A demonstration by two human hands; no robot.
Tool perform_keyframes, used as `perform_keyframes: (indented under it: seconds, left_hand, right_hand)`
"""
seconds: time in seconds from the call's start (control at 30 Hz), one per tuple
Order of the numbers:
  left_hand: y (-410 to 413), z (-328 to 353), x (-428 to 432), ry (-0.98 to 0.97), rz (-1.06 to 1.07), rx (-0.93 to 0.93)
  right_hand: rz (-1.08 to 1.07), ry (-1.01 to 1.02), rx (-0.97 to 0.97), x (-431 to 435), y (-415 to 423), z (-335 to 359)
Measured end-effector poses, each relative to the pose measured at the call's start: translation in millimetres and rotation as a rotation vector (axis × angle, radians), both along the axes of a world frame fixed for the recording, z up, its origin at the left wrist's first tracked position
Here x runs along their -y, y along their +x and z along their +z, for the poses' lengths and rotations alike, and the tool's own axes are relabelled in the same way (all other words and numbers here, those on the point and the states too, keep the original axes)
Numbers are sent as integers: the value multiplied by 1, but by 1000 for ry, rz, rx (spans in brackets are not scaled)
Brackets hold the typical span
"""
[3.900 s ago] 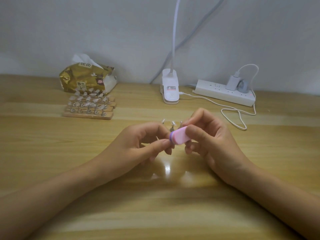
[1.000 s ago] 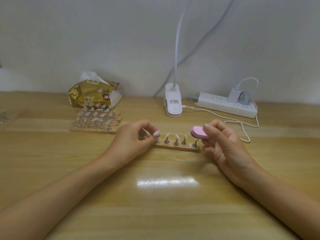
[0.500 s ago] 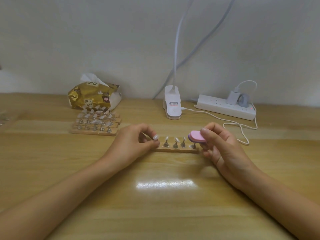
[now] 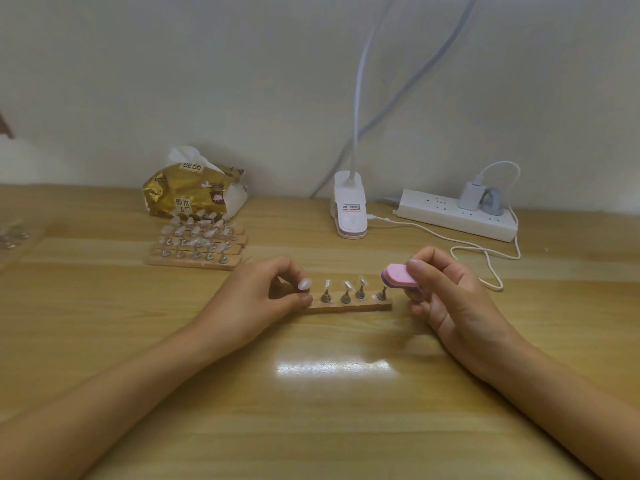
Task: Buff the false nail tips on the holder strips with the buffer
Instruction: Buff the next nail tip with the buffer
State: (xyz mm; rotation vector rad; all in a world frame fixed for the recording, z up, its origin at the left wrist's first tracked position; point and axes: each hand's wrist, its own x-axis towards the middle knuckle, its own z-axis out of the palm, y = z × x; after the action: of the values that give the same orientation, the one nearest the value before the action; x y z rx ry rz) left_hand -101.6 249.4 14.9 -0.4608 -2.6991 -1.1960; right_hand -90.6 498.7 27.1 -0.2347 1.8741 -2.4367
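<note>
A wooden holder strip (image 4: 349,308) lies on the table in front of me, with several clear false nail tips (image 4: 346,285) standing on small metal stands. My left hand (image 4: 258,299) grips the strip's left end, thumb and fingers curled round it beside the leftmost tip (image 4: 304,284). My right hand (image 4: 450,299) pinches a pink and purple buffer (image 4: 398,276). The buffer's end sits over the rightmost stand (image 4: 382,294), hiding its tip.
More holder strips (image 4: 195,242) loaded with nail tips are stacked at the back left, before a gold tissue pack (image 4: 194,192). A white clip lamp base (image 4: 349,211) and a power strip (image 4: 453,216) with a looping cable (image 4: 485,258) lie behind.
Since 3.9 s ago the strip went from held up between both hands to lying on the table. In the last second the buffer stays over the rightmost stand, barely shifting.
</note>
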Motion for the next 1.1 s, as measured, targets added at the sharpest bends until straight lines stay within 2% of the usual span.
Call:
perform_keyframes:
  seconds: [0.3,0.63,0.73,0.9,1.1]
  left_hand:
    - [0,3,2,46,-49,49]
    - [0,3,-4,91,35,76]
    - [1,5,-5,71,41,80]
    - [5,11,-6,-70,4,90]
    - [4,17,-1,-79,-51,144]
  right_hand:
    - [-1,-7,-2,1,1,0]
    - [-5,-18,-2,2,0,0]
    - [-10,-11,2,2,0,0]
    - [-7,-18,-5,2,0,1]
    - [-2,-18,0,1,0,0]
